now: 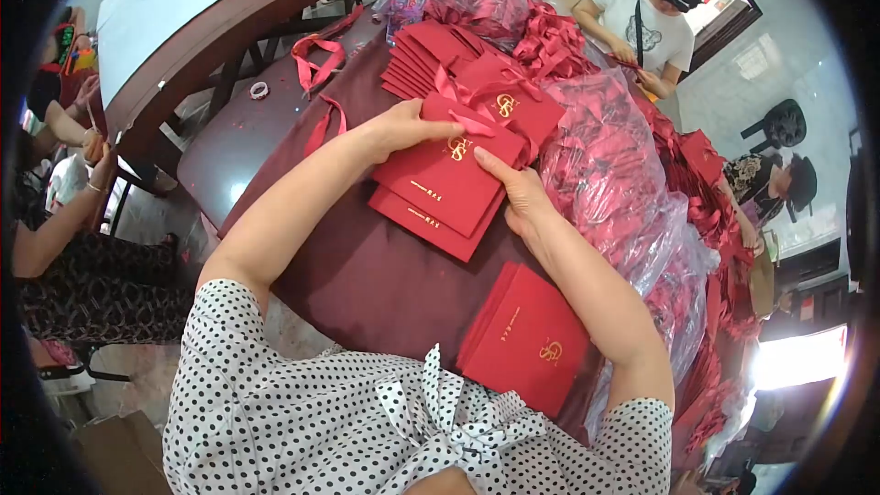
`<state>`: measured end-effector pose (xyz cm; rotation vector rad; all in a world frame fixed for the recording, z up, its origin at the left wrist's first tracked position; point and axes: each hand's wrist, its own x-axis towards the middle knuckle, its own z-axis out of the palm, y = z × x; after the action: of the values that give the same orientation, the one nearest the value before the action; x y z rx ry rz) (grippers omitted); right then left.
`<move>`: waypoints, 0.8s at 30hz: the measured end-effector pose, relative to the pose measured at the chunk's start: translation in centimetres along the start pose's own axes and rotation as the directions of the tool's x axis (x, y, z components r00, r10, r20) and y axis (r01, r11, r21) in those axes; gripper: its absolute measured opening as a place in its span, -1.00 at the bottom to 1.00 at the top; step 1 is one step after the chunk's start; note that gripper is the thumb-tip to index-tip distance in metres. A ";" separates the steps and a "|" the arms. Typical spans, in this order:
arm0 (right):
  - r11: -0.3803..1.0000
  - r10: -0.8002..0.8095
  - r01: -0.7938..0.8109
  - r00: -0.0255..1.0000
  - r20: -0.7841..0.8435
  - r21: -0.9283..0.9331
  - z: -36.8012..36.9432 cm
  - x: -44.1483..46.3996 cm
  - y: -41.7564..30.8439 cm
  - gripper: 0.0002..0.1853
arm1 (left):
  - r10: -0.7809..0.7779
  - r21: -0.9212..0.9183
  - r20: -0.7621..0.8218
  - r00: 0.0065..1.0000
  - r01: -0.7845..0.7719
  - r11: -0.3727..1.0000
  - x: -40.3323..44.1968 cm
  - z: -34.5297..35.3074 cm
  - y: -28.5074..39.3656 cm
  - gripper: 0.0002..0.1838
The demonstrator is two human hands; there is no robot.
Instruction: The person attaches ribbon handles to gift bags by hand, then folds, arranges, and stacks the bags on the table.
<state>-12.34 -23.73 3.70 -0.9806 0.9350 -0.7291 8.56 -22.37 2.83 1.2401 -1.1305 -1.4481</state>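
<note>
A small red paper gift bag [446,168] with a gold logo and a pink-red ribbon is between my two hands. My left hand [403,126] is closed on its upper left edge, thumb stretched over the front. With its thumb pressed on the front, my right hand [521,191] grips the right side; its other fingers are mostly hidden. Another red bag [426,225] shows just under the held one. Beyond my hands lie a bag with a ribbon [518,105] and a row of stacked red bags [412,64]. A short stack of bags [527,339] rests near my right forearm.
Clear plastic [610,156] with many red ribboned pieces covers the table's right side. A bottle [409,0] stands at the back. On the dark seat [229,160] at left lies a tape roll [259,90]. Other people [642,23] work around the table.
</note>
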 end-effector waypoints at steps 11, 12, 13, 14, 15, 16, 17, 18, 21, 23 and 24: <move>0.958 -0.284 0.282 0.959 0.021 0.055 0.4 -2.6 0.7 -0.36 | 0.054 -0.279 0.111 0.992 -0.021 0.960 -1.7 -0.5 0.4 0.04; 0.960 -0.275 0.274 0.961 0.013 0.059 0.4 -2.9 0.6 -0.36 | 0.080 -0.299 0.080 0.994 -0.052 0.953 -2.6 -0.2 0.9 0.04; 0.943 -0.330 0.332 0.942 0.057 -0.018 0.4 -3.2 0.3 -0.38 | 0.107 -0.317 0.046 0.993 -0.087 0.944 -3.1 0.0 1.2 0.04; 0.916 -0.381 0.391 0.918 0.109 -0.092 0.3 -3.4 -0.2 -0.40 | 0.229 -0.306 0.013 0.973 -0.214 0.927 -3.3 0.1 1.1 0.10; 0.904 -0.380 0.400 0.914 0.144 -0.152 0.5 -3.9 -1.2 -0.42 | 0.323 -0.234 0.008 0.946 -0.313 0.921 -3.4 -0.3 1.2 0.06; 0.858 -0.441 0.474 0.877 0.190 -0.200 0.7 -4.2 -2.0 -0.46 | 0.415 -0.160 0.010 0.910 -0.408 0.899 -3.9 -0.4 1.9 0.02; 0.801 -0.496 0.547 0.834 0.243 -0.244 0.8 -4.3 -2.5 -0.50 | 0.381 -0.140 0.072 0.922 -0.369 0.919 -4.9 -0.6 2.6 -0.12; 0.679 -0.543 0.629 0.778 0.316 -0.379 0.4 -4.3 -2.7 -0.58 | 0.346 0.044 0.056 0.936 -0.349 0.936 -6.3 -0.5 3.6 -0.18; 0.180 -0.653 0.772 0.557 0.513 -0.610 -1.2 -2.9 -0.6 -0.57 | 0.454 -0.006 0.059 0.889 -0.455 0.891 -6.8 -0.8 0.8 -0.23; 0.202 -0.633 0.787 0.559 0.536 -0.583 -2.4 -1.8 0.7 -0.52 | 0.646 0.330 0.105 0.756 -0.639 0.694 -4.6 -2.2 -3.5 -0.09; 0.616 -0.489 0.633 0.774 0.403 -0.468 -2.0 -2.3 0.5 -0.50 | 0.592 0.230 0.064 0.804 -0.589 0.775 -4.6 -1.8 -2.5 -0.05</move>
<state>-15.02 -22.33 3.46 -1.9419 0.6236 -0.8371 10.64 -17.56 1.00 0.9147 -1.5519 -0.8375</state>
